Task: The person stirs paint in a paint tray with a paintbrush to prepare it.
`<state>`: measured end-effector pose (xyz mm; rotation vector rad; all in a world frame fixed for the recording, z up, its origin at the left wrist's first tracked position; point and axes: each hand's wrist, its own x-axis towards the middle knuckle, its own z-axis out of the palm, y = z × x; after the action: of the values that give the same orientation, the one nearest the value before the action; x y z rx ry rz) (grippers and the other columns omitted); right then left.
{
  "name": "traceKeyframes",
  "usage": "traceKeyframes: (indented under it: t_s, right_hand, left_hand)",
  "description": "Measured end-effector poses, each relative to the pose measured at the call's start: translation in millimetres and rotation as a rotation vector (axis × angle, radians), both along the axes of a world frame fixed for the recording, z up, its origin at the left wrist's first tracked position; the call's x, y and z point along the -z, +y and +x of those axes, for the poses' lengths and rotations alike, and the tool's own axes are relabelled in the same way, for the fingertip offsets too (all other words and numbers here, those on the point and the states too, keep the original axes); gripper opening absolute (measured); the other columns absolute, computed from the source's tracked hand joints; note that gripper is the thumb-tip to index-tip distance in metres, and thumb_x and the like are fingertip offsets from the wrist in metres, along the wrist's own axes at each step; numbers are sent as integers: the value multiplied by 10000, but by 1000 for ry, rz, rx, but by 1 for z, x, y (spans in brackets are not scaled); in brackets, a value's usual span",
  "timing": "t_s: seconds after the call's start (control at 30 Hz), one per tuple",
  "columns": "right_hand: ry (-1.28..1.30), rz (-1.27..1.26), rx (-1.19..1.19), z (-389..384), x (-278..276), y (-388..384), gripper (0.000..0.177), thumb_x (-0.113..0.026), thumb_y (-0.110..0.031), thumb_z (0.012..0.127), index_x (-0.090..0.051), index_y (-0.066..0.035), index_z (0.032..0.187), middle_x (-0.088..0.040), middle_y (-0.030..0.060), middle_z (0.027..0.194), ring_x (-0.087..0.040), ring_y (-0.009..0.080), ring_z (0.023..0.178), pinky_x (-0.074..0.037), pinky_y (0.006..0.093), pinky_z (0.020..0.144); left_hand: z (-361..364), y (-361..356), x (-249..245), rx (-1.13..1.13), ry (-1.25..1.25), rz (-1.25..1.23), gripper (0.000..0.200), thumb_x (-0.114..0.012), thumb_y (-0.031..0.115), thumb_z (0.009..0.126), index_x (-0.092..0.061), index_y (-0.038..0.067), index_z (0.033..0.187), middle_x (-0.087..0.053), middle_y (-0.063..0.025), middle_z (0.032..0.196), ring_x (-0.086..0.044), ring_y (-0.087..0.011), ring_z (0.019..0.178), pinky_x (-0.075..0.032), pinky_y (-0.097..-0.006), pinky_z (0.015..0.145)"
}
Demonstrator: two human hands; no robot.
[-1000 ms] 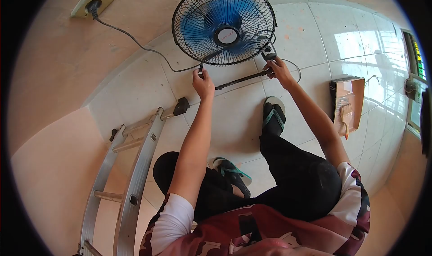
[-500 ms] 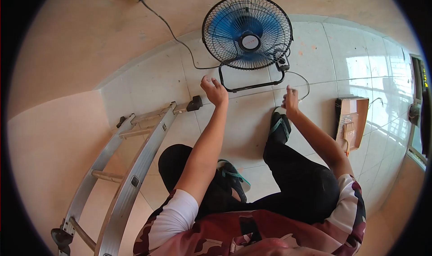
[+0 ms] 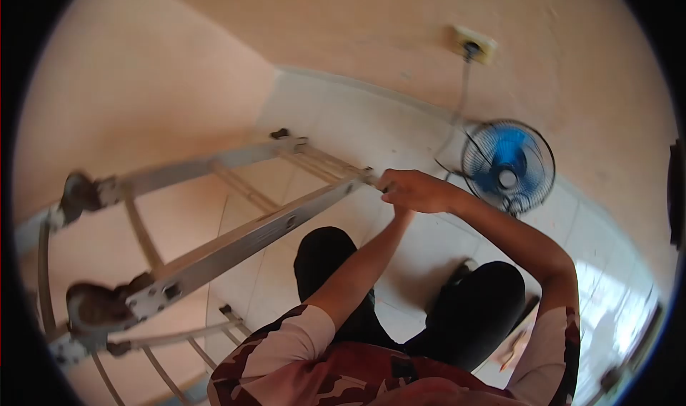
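At the upper right end of the ladder's near rail, the two hands meet, one over the other. The aluminium ladder [image 3: 250, 229] lies to the left of them, its long axis slanting from the lower left up to the hands, with the rungs running across between the two rails. The right hand [image 3: 418, 190] lies on top, its arm coming across from the right, and its curled fingers reach closest to the rail end, either touching it or just beside it; which of these cannot be told. The left hand [image 3: 403, 212] is underneath, at the end of an arm reaching up from below, and shows little beyond the wrist. Whether it is spread, or pinching the rail's foot, cannot be seen.

Beyond the hands to the right, well apart from the ladder, the blue fan [image 3: 507, 179] stands on the tiled floor [image 3: 407, 292], its cord [image 3: 464, 92] leading up to the wall socket [image 3: 474, 45].

Much is hard to make out: the tip of the near rail disappears behind the fingers, the ladder's joints [image 3: 100, 309] at the lower left are blurred, and its further sections run out of view there. A tray [image 3: 518, 349] at the lower right is mostly covered by the right arm and the knee.
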<state>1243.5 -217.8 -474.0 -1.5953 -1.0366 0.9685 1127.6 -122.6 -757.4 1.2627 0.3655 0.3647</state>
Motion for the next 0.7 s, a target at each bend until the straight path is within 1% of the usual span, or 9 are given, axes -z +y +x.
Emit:
traceKeyframes:
  t_s: [0.03,0.07,0.17,0.2,0.3,0.37,0.5,0.6,0.7]
  right_hand:
    - [52,-29,-17,12,-21,12,337,-616,-343,1023,-600,-79,1233,-681,118,1046,-661,208,899,-527,382,803]
    - [77,-80,-44,23,-58,23,318,-619,-319,1027,-604,-78,1233,-678,105,1039,-651,188,906,-525,364,804]
    - [95,-40,-117,26,-110,57,297,-626,-279,1033,-603,-78,1251,-672,76,1020,-633,157,893,-525,332,803]
    - [129,24,-104,26,-118,68,298,-629,-263,1035,-598,-80,1268,-669,61,1007,-626,145,874,-526,319,803]
    - [53,237,-207,-6,-152,107,319,-645,-237,1029,-593,-85,1305,-656,54,1042,-617,148,882,-522,318,814]
    - [135,224,-295,-39,-151,130,381,-662,-215,1013,-562,-109,1365,-618,69,1209,-589,166,1035,-505,333,877]
    - [277,468,-158,-90,-124,149,604,-776,-278,914,-499,-105,1422,-542,90,1307,-490,216,1213,-450,386,982]
    - [102,463,23,-109,-113,156,711,-837,-320,841,-485,-89,1413,-544,111,1267,-478,264,1203,-420,431,998]
    - [-238,403,199,-136,-97,162,741,-877,-312,776,-497,-67,1364,-549,118,1258,-490,300,1180,-396,476,983]
  left_hand:
    - [0,-7,-30,-2,263,720,328,-600,223,984,-543,26,1239,-581,-156,1277,-584,-285,1189,-467,-425,956]
    - [8,-9,-62,-16,199,840,328,-608,223,971,-567,12,1219,-647,-197,1215,-619,-355,1175,-481,-470,948]
    - [-17,19,-104,820,511,766,409,-638,345,956,-600,-38,1096,-711,-221,984,-709,-386,891,-561,-493,803]
    - [-3,21,-203,1047,987,551,429,-626,366,973,-620,-48,1086,-717,-200,973,-717,-339,804,-591,-469,706]
    - [-16,25,-285,1220,1097,719,471,-563,415,1014,-683,-41,998,-719,-190,931,-718,-313,810,-593,-445,700]
    - [-52,24,-328,926,664,1036,448,-518,434,1055,-661,11,1027,-696,-157,938,-688,-266,797,-564,-385,743]
    - [-160,57,-460,541,372,12,407,-536,350,1062,-696,-24,1030,-689,-89,827,-689,-172,814,-543,-323,746]
    - [-248,105,-499,-526,200,26,265,-546,250,1032,-650,20,950,-610,-51,742,-584,-152,663,-478,-295,637]
    - [-246,181,-532,-1141,-274,35,282,-530,292,1027,-621,54,1146,-598,-20,960,-534,-138,866,-435,-342,851]
